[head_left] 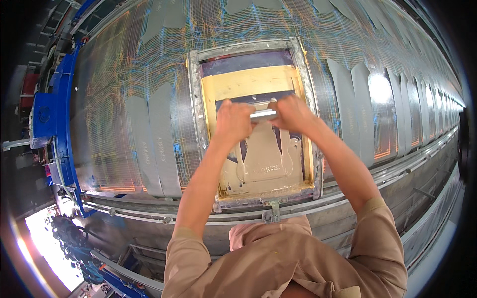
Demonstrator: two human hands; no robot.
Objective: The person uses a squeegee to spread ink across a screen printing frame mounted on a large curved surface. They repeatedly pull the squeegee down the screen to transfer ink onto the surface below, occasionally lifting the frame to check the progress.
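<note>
Standing at the far left of the frame is a big blue machine part [59,114], and below it, in the lower left, is a very bright white patch [52,248]. Next comes the long table [107,124], which has lots of thin blue and orange lines all over it. Two long gray strips [161,139] lie side by side on it, left of the middle.

In the middle sits a metal frame [197,99], with a wide yellow band [243,82] across its upper part. Wet-looking tan goo [263,149] is spread inside the lower part, with shiny bumps and lines in it.

The left hand [233,120] is over the frame, its fingers curled tight around the left end of a silver bar [263,115]. The bar is near the middle of the picture, just above most of the goo. The right hand [294,114] has its fingers clamped on the bar's other end.

On the right, more gray strips [343,104] lie in a long row, and a bright white shine [380,88] shows among them.
</note>
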